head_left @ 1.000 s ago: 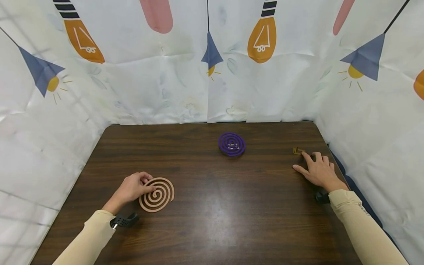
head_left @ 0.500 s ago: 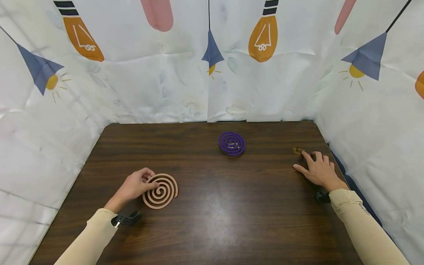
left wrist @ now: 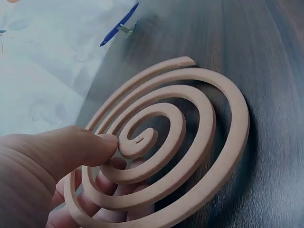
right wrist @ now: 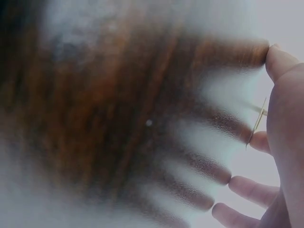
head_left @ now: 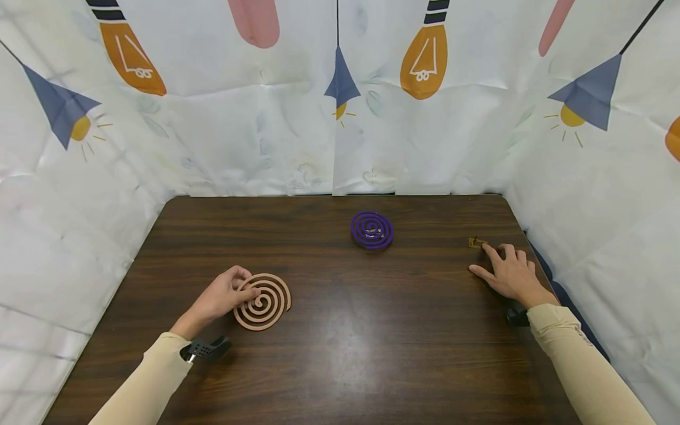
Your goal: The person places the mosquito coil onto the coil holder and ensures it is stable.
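Observation:
A tan mosquito coil is tilted above the left side of the table. My left hand pinches it, the thumb on top near its centre and the other fingers beneath; the left wrist view shows the coil's rings close up. At the table's far right, my right hand rests with spread fingertips on the wood. Its index fingertip touches a small brass-coloured metal coil stand, seen nearly edge-on in the right wrist view. Near the back middle, a purple mosquito coil sits raised on a small metal stand.
The dark wood-grain table has a glossy top that reflects light. White patterned sheets enclose it at the back and both sides. The table's right edge runs close beside my right hand.
My left hand has carried the tan mosquito coil slightly right and farther from me. The right hand stays almost where it was, finger on the metal stand. The purple coil has not moved.

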Tool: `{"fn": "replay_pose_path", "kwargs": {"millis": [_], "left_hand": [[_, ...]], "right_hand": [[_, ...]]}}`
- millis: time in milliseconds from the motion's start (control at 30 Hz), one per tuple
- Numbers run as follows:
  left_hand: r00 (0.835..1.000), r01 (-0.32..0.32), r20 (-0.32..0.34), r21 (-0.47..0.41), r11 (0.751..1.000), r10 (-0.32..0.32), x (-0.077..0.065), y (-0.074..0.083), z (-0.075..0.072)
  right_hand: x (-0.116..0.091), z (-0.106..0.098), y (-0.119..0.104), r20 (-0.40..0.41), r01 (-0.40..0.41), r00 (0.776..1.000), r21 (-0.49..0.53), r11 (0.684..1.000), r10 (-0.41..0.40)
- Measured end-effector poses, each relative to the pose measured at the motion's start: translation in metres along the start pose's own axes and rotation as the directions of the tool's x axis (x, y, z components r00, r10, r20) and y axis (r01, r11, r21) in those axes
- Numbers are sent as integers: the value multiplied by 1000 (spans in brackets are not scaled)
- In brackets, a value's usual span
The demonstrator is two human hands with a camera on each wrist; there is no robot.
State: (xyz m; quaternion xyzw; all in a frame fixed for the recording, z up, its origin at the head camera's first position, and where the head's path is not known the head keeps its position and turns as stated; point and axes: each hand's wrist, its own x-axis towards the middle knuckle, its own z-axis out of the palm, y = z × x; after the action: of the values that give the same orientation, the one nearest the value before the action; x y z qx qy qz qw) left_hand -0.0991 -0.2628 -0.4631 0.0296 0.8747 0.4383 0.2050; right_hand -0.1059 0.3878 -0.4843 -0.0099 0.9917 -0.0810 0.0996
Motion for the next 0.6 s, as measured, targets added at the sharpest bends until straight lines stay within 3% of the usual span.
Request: {"fn": "replay_pose_path", "kwargs": {"millis": [233, 600], "left_hand": [[998, 35, 57, -185, 982, -25, 1, 0, 2], [990, 95, 127, -304, 948, -59, 2, 1, 4]], "right_hand": [[-2, 0, -1, -3, 4, 1000, 3, 1000, -4], [-4, 0, -3, -3, 12, 1000, -1, 1000, -12]]}}
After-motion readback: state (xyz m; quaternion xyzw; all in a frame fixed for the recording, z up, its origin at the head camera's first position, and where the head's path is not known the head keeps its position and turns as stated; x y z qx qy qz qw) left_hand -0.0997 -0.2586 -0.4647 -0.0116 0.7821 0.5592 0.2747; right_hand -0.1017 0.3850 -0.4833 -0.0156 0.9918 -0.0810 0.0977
